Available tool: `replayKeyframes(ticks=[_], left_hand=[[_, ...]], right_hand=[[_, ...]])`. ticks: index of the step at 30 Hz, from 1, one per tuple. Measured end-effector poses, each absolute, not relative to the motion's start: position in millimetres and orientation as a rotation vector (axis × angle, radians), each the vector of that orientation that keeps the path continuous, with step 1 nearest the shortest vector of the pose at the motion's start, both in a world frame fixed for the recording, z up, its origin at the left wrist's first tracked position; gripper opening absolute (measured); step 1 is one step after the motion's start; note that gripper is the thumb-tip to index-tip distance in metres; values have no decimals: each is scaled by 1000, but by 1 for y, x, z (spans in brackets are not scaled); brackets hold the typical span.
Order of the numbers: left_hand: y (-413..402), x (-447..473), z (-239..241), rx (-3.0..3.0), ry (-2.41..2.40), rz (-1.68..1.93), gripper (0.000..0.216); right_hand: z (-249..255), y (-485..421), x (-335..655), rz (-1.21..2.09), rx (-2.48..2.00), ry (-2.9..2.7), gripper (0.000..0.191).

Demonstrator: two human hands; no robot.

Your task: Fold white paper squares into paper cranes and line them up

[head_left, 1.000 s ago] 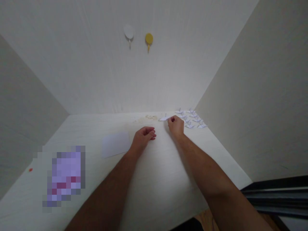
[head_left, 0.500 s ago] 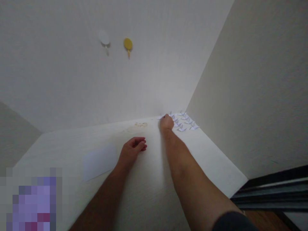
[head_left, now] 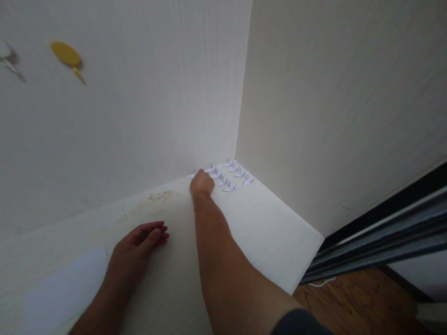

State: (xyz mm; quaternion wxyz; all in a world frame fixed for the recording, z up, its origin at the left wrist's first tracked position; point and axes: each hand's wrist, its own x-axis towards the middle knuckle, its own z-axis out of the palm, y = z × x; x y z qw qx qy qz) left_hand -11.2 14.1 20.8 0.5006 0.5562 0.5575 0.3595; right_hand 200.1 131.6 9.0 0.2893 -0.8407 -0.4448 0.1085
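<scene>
Small white folded paper cranes [head_left: 228, 188] stand in rows on the white surface [head_left: 261, 223], in the corner where two walls meet. My right hand [head_left: 202, 182] is closed at the left end of the back row, fingers pointing down by the wall. A paper crane [head_left: 192, 176] shows partly at its left edge; the hand hides the rest of it and the fingertips. Nearer to me, my left hand [head_left: 139, 244] hovers over the surface. Its fingers are loosely curled, with the thumb against them, and I see nothing in it.
A blank white paper sheet [head_left: 70, 288] lies left of my left forearm. Brownish worn marks [head_left: 160, 195] spot the surface near the back wall. A yellow round hook [head_left: 65, 53] and a white hook [head_left: 5, 50] are on that wall. Dark rails [head_left: 377, 239] and wooden floor [head_left: 349, 302] lie right.
The view has swung to the right, so the hooks, sheet and cranes sit farther left in it. My right hand stays at the same crane; the left keeps its curled shape.
</scene>
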Motion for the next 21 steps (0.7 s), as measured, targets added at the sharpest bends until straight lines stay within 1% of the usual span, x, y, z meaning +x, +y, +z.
replayKeyframes(ticks=[11, 16, 21], left_hand=[[16, -13, 14, 1351, 1310, 914, 42], [14, -12, 18, 1326, 1314, 915, 39], [13, -12, 22, 1341, 1340, 882, 41]], right_hand=[[9, 131, 197, 280, -2248, -1252, 33], [9, 131, 197, 279, -2245, -1255, 32], [5, 135, 197, 239, -2225, -1276, 30]])
